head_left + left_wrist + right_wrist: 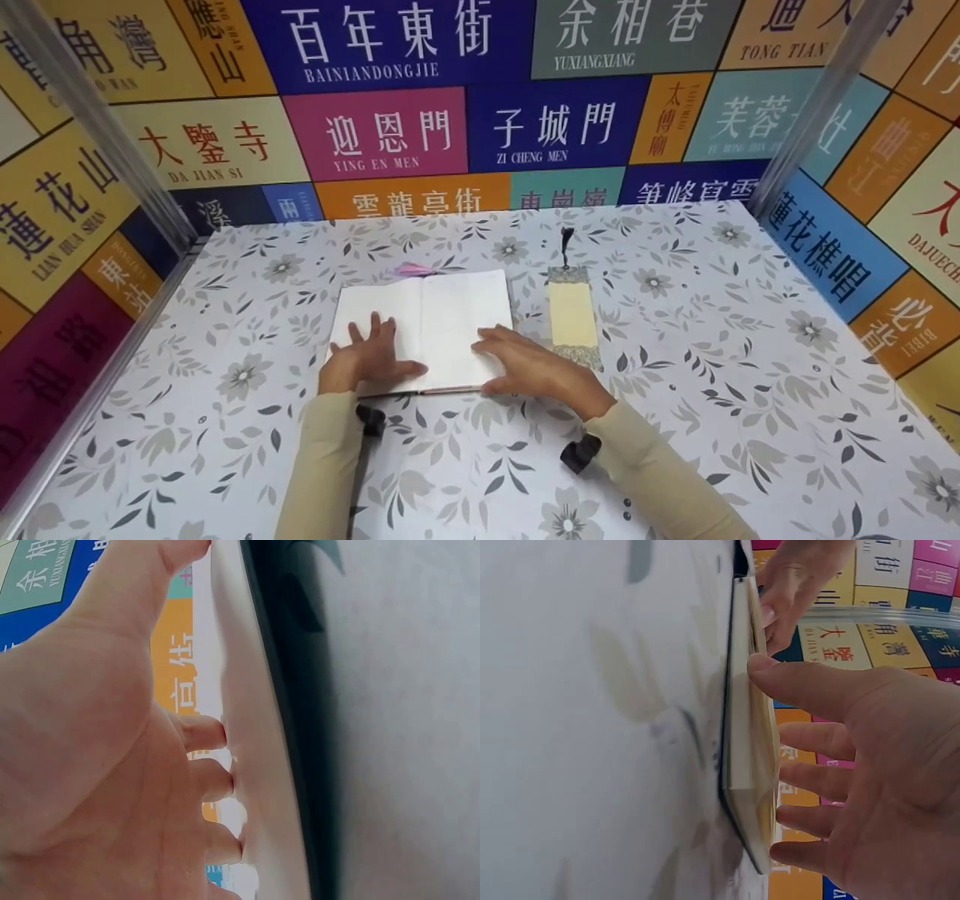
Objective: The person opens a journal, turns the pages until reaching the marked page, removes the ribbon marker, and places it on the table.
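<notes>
An open notebook (450,322) with blank white pages and a dark cover lies flat on the table. On its left page rests my left hand (367,354), fingers spread, the fingertips touching the paper in the left wrist view. My right hand (532,364) is over the right page's outer edge. In the right wrist view its fingers lie along the page surface and the thumb is at the near edge of the page block (750,727). Neither hand grips anything. Just right of my right hand lies a bookmark (573,311) with a cream middle, patterned ends and a dark tassel.
Behind the notebook's top edge shows a small pink-purple tassel-like thing (411,269). The tabletop (247,450) has a floral cloth with grey leaves. Colourful sign-covered panels (375,131) stand at the back and both sides, with clear posts at the corners.
</notes>
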### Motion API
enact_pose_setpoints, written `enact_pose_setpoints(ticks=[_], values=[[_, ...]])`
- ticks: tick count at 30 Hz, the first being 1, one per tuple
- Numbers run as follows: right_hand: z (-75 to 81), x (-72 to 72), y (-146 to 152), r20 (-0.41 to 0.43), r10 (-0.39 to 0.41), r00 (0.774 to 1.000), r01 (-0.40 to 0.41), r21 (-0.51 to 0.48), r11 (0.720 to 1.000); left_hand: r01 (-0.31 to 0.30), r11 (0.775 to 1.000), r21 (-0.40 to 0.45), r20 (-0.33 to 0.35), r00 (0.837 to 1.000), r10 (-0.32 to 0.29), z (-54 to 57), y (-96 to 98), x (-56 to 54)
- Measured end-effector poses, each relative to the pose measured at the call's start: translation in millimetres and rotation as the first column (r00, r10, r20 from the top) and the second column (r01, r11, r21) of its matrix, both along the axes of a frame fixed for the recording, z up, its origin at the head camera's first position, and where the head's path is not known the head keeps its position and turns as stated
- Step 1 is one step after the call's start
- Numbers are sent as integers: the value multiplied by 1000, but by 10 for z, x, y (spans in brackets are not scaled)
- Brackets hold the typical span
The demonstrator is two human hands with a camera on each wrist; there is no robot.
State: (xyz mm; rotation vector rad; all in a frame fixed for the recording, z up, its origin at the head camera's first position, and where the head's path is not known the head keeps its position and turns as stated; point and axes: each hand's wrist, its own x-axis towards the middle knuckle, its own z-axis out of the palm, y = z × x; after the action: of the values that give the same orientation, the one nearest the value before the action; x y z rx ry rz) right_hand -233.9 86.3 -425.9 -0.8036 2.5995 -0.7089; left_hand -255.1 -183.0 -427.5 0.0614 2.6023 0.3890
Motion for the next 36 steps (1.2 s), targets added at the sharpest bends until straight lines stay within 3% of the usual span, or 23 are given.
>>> enact_pose_setpoints(ticks=[6,20,36], values=[[-39,5,0,33,-38,999,36,40,999,0,1000,1,5,1000,0,4,2,-4],[19,-68,74,38,43,998,-44,43,998,32,999,-25,-14,999,-32,-7,-1,-7],[64,-114,181,108,97,989,-98,1,995,29,1000,6,-3,1000,-29,-11,-13,-17]])
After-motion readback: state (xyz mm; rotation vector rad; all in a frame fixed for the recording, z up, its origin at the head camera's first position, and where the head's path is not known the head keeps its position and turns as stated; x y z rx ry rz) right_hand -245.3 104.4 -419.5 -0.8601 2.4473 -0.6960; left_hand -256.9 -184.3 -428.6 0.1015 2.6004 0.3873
